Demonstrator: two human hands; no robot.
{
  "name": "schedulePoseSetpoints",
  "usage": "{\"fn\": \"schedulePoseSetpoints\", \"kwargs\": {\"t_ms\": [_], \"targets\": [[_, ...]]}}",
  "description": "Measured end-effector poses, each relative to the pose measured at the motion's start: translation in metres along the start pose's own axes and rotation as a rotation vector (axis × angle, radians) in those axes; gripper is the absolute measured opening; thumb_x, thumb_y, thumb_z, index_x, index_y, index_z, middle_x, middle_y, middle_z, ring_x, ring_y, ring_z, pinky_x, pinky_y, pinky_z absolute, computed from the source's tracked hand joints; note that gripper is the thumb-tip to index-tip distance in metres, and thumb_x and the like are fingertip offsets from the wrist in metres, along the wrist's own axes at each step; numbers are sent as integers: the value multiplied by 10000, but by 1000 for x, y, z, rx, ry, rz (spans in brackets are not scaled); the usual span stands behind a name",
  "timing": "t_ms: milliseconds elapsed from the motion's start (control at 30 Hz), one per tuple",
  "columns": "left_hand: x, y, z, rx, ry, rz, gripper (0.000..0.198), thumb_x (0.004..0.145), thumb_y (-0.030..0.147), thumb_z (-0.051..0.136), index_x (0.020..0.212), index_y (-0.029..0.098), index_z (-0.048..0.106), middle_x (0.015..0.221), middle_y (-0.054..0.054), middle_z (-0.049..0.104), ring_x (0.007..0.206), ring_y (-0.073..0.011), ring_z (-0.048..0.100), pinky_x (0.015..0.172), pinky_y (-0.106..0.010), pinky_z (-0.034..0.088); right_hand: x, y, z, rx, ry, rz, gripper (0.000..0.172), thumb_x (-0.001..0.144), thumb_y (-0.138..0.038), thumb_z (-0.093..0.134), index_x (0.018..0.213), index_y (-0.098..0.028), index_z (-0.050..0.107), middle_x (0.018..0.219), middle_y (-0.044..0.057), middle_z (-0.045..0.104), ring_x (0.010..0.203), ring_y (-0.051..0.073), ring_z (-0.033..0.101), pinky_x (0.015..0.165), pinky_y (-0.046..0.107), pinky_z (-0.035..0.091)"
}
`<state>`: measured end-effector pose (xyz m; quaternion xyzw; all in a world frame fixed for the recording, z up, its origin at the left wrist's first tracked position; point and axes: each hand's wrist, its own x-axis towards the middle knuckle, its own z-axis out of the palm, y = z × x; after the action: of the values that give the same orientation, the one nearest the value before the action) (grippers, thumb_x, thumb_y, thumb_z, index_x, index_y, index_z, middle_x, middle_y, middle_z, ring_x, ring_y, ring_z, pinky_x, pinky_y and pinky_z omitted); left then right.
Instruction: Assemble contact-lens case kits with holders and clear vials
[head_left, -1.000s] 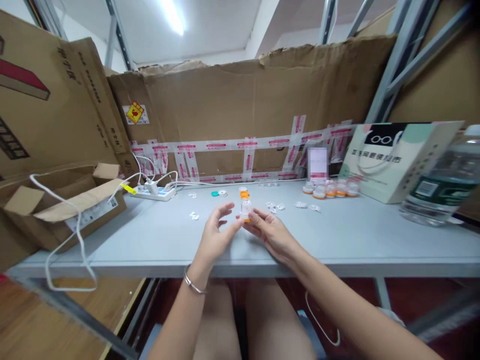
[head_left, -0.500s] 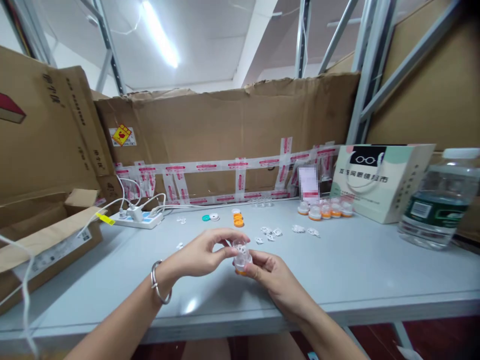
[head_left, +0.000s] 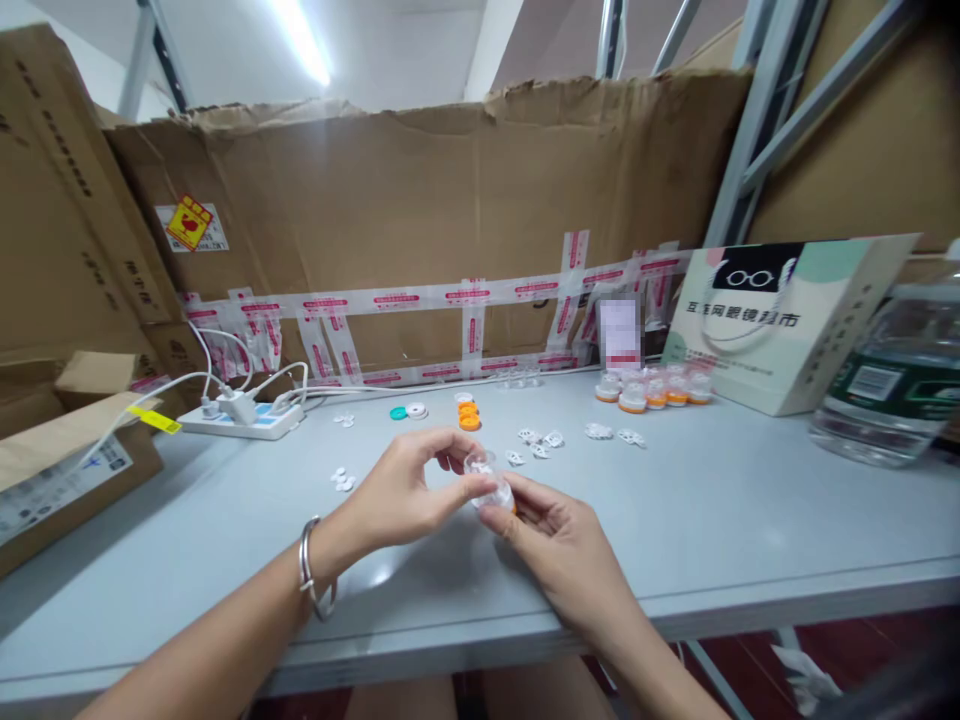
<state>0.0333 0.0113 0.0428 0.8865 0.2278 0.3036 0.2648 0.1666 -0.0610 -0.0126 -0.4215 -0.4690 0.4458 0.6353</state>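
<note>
Between my two hands is a small clear plastic container with an orange base (head_left: 501,496), tilted with its clear end up and to the left; a white part shows inside. My left hand (head_left: 416,487) grips the clear upper end between thumb and fingers. Around the orange base close the fingers of my right hand (head_left: 562,530), thumb on the near side. Just beyond lie white lattice-like pieces (head_left: 529,437) and a short row of orange caps (head_left: 469,416). Small white pieces (head_left: 343,480) rest left of my left hand.
Several clear containers with orange bases (head_left: 632,399) stand at the back right. Beside them are a paper bag (head_left: 739,370) and a water bottle (head_left: 874,390). A power strip (head_left: 259,425) and an open cardboard box (head_left: 67,480) occupy the left. A teal disc (head_left: 398,413) lies farther back.
The container has tipped over toward the left and my left thumb lies farther across it. The camera view has dipped, so the tabletop things appear higher.
</note>
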Motion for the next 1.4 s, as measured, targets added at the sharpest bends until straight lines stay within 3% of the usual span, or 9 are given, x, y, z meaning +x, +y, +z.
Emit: {"fn": "schedulePoseSetpoints", "kwargs": {"t_ms": [267, 400, 500, 567, 700, 900, 1133, 1267, 1400], "targets": [[-5, -1, 22, 56, 236, -112, 279, 718, 381, 624, 644, 177, 449, 592, 39, 462, 560, -112, 438, 526, -236, 365, -3, 2, 1, -6, 18, -63, 384, 648, -292, 709, 1020, -206, 665, 972, 44, 701, 914, 212, 620, 837, 310, 460], [-8, -2, 10, -147, 109, -26, 251, 821, 404, 505, 929, 180, 538, 908, -53, 578, 833, -170, 528, 724, -297, 430, -2, 0, -1, 57, -8, 20, 392, 628, -346, 721, 979, -178, 675, 974, 69, 703, 988, 243, 601, 871, 340, 445], [-9, -1, 0, -295, -66, -17, 329, 872, 330, 445, 1178, 217, 490, 1212, -81, 517, 1105, -211, 468, 914, -351, 379, -1, 0, -3, 76, -5, 47, 400, 611, -346, 734, 966, -172, 674, 980, 71, 701, 998, 249, 598, 881, 348, 439], [-9, 0, -3, -305, -133, -38, 315, 853, 279, 493, 1155, 203, 538, 1182, -76, 559, 1094, -218, 492, 925, -352, 379, -1, 0, -4, 91, -23, 41, 378, 614, -333, 735, 955, -180, 677, 976, 64, 703, 992, 241, 602, 877, 341, 442], [-6, -2, 2, -294, -31, -49, 253, 775, 234, 605, 1018, 160, 618, 1004, -73, 641, 945, -203, 568, 846, -325, 431, -1, 1, -3, 101, -22, 38, 357, 602, -318, 742, 931, -192, 683, 946, 58, 712, 955, 233, 617, 858, 343, 458], [-6, -5, 5, -249, 25, -43, 175, 743, 240, 640, 883, 145, 594, 915, -62, 628, 859, -177, 563, 789, -306, 433, -1, 0, 0, 111, 39, 42, 374, 532, -291, 777, 882, -186, 697, 859, 51, 725, 911, 241, 626, 819, 341, 476], [-7, -4, 11, -203, 66, -68, 250, 682, 293, 692, 770, 160, 500, 737, 1, 540, 699, -135, 501, 655, -272, 412, -3, 4, 0, -26, 53, -47, 350, 618, -258, 730, 961, -200, 690, 910, 34, 706, 857, 212, 613, 783, 308, 465], [-5, -6, 6, -268, 19, -92, 182, 682, 244, 688, 774, 155, 558, 810, -23, 591, 800, -165, 535, 750, -302, 410, -2, 4, -2, 6, -36, -5, 347, 627, -291, 729, 961, -207, 692, 876, 27, 709, 867, 202, 609, 775, 290, 457], [-3, -8, -1, -393, -96, -99, 189, 763, 233, 611, 944, 186, 631, 984, -48, 629, 947, -196, 546, 848, -333, 390, 0, 2, -5, 95, -135, 56, 301, 670, -338, 702, 941, -206, 697, 839, 24, 709, 828, 164, 613, 786, 273, 449]]}}
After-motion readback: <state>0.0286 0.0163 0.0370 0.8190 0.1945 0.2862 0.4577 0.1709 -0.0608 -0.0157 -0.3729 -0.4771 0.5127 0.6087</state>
